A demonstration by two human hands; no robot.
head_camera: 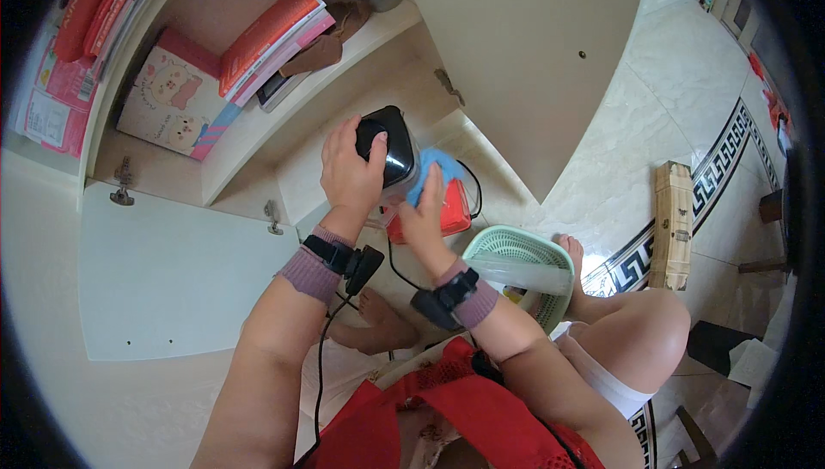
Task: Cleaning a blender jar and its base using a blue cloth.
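Observation:
My left hand grips a clear container by its glossy black lid, thumb on top and fingers around the far left side. The container's transparent body is partly hidden by my hands. In my right hand is a blue cloth, pressed against the container's right side. Just beyond that hand a red object, its kind unclear, rests low down with a black cord beside it. Both hands are in front of an open cabinet's lower compartment.
Books and a box with pig drawings fill the shelf above. One cabinet door opens left, another right. A green plastic basket stands by my right foot. A wooden box lies on the tiled floor.

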